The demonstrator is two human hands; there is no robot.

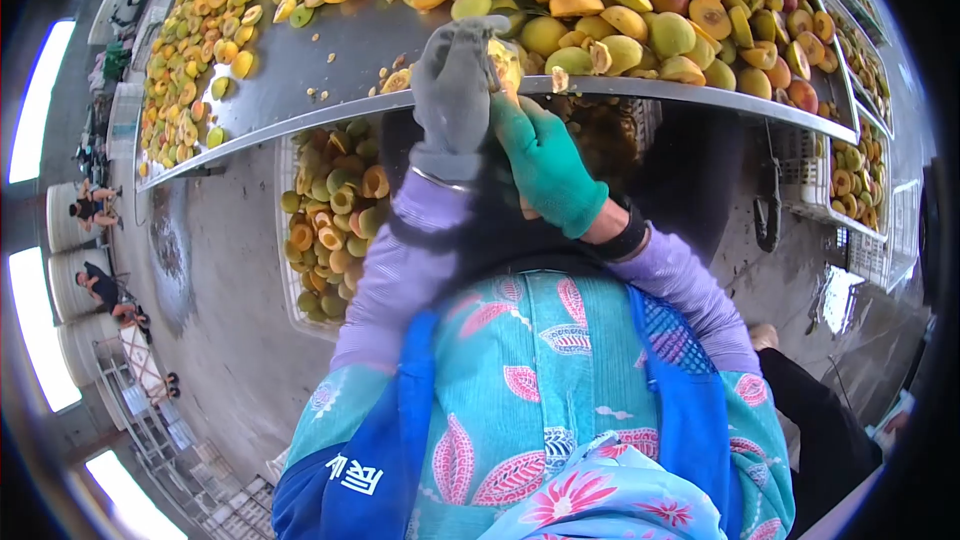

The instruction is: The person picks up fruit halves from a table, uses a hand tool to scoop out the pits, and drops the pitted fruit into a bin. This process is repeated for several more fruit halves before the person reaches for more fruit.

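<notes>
My left hand [450, 90], in a grey glove, is closed around a yellow-orange peach piece [507, 65] at the metal table's front edge. Just below it and to the right, my right hand [550, 165], in a green glove, is closed with its fingertips up against the peach. What my right hand grips is mostly hidden; a small tan end shows beneath the glove. Cut and whole peaches [620, 20] are heaped on the table beyond my hands. A few fruit scraps [395, 80] lie near my left hand.
The metal table's rim [300, 120] runs in front of me. Beneath it stands a crate of peach halves [335, 210]. More crates of fruit [855, 180] are stacked at the right. People [98, 285] sit far off at the left.
</notes>
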